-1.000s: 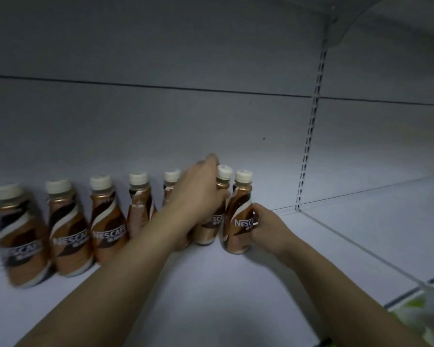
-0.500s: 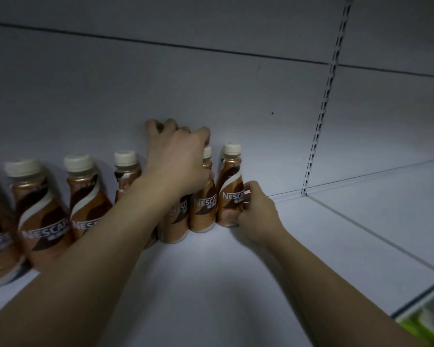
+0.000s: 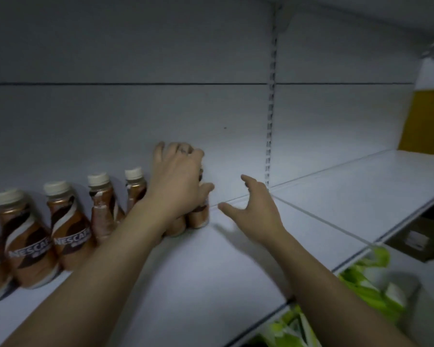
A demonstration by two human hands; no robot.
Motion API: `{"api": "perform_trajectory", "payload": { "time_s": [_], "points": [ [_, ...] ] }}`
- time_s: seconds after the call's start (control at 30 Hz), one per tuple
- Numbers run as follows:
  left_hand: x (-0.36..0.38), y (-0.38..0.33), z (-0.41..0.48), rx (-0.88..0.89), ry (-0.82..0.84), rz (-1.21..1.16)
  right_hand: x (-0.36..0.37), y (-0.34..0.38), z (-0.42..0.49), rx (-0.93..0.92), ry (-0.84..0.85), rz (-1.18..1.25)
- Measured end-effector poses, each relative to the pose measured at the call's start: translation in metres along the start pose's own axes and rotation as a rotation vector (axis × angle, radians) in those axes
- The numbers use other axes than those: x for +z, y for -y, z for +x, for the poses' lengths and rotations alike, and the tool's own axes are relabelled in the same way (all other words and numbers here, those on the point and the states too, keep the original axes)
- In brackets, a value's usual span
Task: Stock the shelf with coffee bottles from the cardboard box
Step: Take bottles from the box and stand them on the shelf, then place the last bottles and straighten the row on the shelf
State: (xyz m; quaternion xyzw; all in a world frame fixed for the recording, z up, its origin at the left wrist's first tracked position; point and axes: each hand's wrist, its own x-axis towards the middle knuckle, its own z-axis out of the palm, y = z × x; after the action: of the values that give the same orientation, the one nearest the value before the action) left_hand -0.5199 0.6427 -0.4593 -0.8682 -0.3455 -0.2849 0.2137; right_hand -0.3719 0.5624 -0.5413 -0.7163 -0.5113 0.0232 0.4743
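A row of brown coffee bottles (image 3: 70, 236) with cream caps stands along the back of the white shelf (image 3: 211, 271). My left hand (image 3: 176, 181) lies over the tops of the two rightmost bottles (image 3: 199, 217), its fingers curled over their caps and its thumb round the end one. Most of both bottles is hidden; only their lower bodies show. My right hand (image 3: 256, 209) hovers just right of the end bottle, fingers spread, touching nothing.
A slotted metal upright (image 3: 269, 136) splits the back panel, and bare shelf runs on to the right of it. A yellow object (image 3: 426, 121) sits at the far right. Green packages (image 3: 361, 279) and a brown cardboard box (image 3: 419, 239) lie below the shelf edge.
My right hand has let go of the rightmost bottle and pulled back to the right, opening. My left hand stays over the bottle tops. The view has swung to the right.
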Motion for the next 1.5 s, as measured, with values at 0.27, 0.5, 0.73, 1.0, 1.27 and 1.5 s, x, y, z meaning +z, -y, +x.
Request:
{"api": "perform_trajectory", "payload": {
  "time_s": [0.27,0.5,0.73,1.0,1.27,1.5],
  "points": [
    [0.006,-0.199,-0.008,0.511,0.221,-0.534,-0.167,-0.109,-0.112,0.24,-0.154,-0.445],
    [0.031,-0.376,-0.059,0.74,0.475,-0.697,-0.283,-0.191,-0.255,0.597,-0.281,-0.538],
    [0.087,-0.535,-0.12,0.912,0.765,-0.682,-0.317,-0.291,-0.377,1.028,-0.336,-0.563],
    [0.186,-0.677,-0.211,1.022,1.047,-0.677,-0.305,-0.422,-0.476,1.429,-0.308,-0.44],
    [0.289,-0.779,-0.28,1.272,1.091,-0.631,-0.271,-0.542,-0.539,1.704,-0.138,-0.329],
    [0.362,-0.883,-0.348,1.323,1.096,-0.652,-0.284,-0.615,-0.587,1.851,-0.077,-0.385]
  ]
}}
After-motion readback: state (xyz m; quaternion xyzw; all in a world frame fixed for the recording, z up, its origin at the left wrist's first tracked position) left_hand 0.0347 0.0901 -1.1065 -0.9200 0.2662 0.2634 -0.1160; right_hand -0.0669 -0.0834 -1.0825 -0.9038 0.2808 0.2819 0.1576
